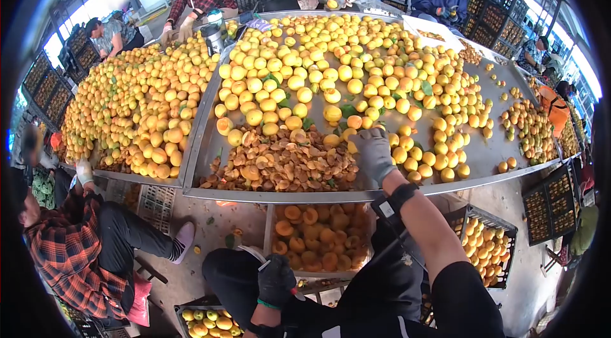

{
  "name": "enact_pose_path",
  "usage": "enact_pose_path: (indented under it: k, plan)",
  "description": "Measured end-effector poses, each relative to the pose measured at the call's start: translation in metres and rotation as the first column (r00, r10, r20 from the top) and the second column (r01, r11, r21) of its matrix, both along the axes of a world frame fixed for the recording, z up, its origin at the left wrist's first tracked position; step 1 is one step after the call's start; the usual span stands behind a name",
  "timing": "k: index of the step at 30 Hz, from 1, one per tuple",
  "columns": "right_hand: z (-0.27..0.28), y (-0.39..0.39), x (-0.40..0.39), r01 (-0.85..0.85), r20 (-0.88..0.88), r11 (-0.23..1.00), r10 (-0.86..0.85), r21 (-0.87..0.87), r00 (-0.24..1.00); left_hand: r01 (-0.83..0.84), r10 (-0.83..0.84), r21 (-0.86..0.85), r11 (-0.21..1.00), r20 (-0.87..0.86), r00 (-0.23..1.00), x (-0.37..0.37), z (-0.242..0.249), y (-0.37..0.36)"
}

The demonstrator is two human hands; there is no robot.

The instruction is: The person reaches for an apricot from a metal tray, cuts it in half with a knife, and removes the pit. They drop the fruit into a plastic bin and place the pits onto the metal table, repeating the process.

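My right hand [373, 152], in a grey glove, reaches over the near edge of the metal table [289, 196]. Its fingers curl at a yellow apricot [351, 146] and seem to grip it, though the fingertips are partly hidden. To its left lies a heap of brown apricot stones and scraps [286, 163]. Low over my lap, my left hand [277, 281] in a dark glove is closed. A thin pale piece and a bit of red show at it; what it holds I cannot make out. Between my knees and the table stands a box of orange apricot halves [318, 233].
Whole apricots [331, 51] cover much of the table; a metal divider [202, 115] separates another pile [140, 105]. Black crates of apricots stand at right [487, 246] and below [210, 322]. Co-workers sit around, one in a plaid shirt [73, 261] close at left.
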State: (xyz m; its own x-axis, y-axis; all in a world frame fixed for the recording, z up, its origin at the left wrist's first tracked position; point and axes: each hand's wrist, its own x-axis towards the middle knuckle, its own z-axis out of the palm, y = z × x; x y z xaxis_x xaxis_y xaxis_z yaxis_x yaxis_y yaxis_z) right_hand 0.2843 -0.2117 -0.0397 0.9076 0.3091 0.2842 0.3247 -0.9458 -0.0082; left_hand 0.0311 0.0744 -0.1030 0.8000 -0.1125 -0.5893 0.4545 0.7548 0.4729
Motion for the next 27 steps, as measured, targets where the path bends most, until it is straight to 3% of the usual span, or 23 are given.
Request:
enact_pose_path:
  k: [1,2,3,4,6,7,11,13,14,15,16,17,18,19,20,21,22,27]
  plan:
    - [0.004,0.001,-0.008,0.048,-0.02,0.985,-0.045,0.164,0.999,0.004,-0.004,0.054,0.999,-0.009,1.0,0.0,0.006,-0.002]
    - [0.006,0.004,-0.019,0.044,-0.025,0.986,-0.041,0.161,0.999,0.0,0.001,0.051,0.999,-0.014,1.0,0.001,0.011,-0.003]
    - [0.006,0.005,-0.033,0.107,-0.244,0.485,0.23,0.868,0.942,0.037,-0.032,0.136,0.99,-0.034,0.999,0.002,0.017,-0.004]
    - [0.008,0.006,-0.048,0.378,-0.148,-0.343,0.542,0.86,0.828,0.077,-0.066,0.219,0.973,-0.057,0.996,0.003,0.021,-0.007]
    - [0.018,0.013,-0.085,0.491,-0.005,-0.518,0.685,0.7,0.729,0.072,-0.071,0.289,0.955,-0.012,0.997,0.005,0.021,-0.012]
    - [0.01,0.017,-0.101,0.428,0.096,-0.546,0.69,0.72,0.718,0.06,-0.079,0.361,0.931,0.039,0.996,0.006,0.021,-0.015]
    - [0.002,0.028,-0.154,0.608,0.076,-0.538,0.782,0.584,0.618,0.112,-0.185,0.517,0.849,0.091,0.979,0.007,0.026,-0.021]
    - [-0.004,0.027,-0.165,0.687,-0.15,-0.452,0.764,0.57,0.627,0.101,-0.253,0.612,0.784,0.167,0.953,0.004,0.018,-0.022]
    - [-0.003,0.022,-0.163,0.658,-0.147,-0.474,0.736,0.586,0.661,0.07,-0.317,0.695,0.716,0.234,0.919,0.004,0.014,-0.024]
    - [-0.001,0.019,-0.157,0.634,-0.308,-0.386,0.632,0.67,0.71,0.09,-0.355,0.69,0.718,0.251,0.901,0.002,0.012,-0.025]
    - [-0.001,0.013,-0.148,0.624,-0.446,-0.286,0.493,0.728,0.747,0.103,-0.342,0.701,0.706,0.21,0.916,-0.001,0.012,-0.024]
    - [-0.012,0.003,-0.131,0.6,-0.435,-0.304,0.464,0.74,0.772,0.11,-0.321,0.713,0.693,0.168,0.932,-0.003,0.013,-0.023]
    - [-0.028,-0.01,-0.107,0.483,-0.43,-0.092,0.331,0.871,0.84,0.118,-0.348,0.714,0.69,0.184,0.919,-0.005,0.012,-0.021]
    - [-0.031,-0.02,-0.092,0.365,-0.389,0.147,0.203,0.919,0.899,0.127,-0.264,0.623,0.772,0.133,0.955,-0.006,0.012,-0.02]
    - [-0.022,-0.029,-0.084,0.354,-0.375,0.138,0.185,0.925,0.908,0.121,-0.184,0.526,0.842,0.067,0.981,-0.007,0.012,-0.019]
    - [-0.011,-0.036,-0.077,0.313,-0.322,0.636,-0.106,0.705,0.941,0.129,-0.202,0.53,0.838,0.083,0.976,-0.007,0.014,-0.019]
    - [-0.003,-0.043,-0.072,0.342,-0.117,0.911,-0.323,0.232,0.939,0.105,-0.186,0.531,0.841,0.101,0.977,-0.007,0.016,-0.02]
    - [-0.025,-0.062,-0.059,0.39,-0.149,0.895,-0.364,0.218,0.919,0.112,-0.158,0.556,0.823,0.036,0.987,-0.003,-0.014,-0.013]
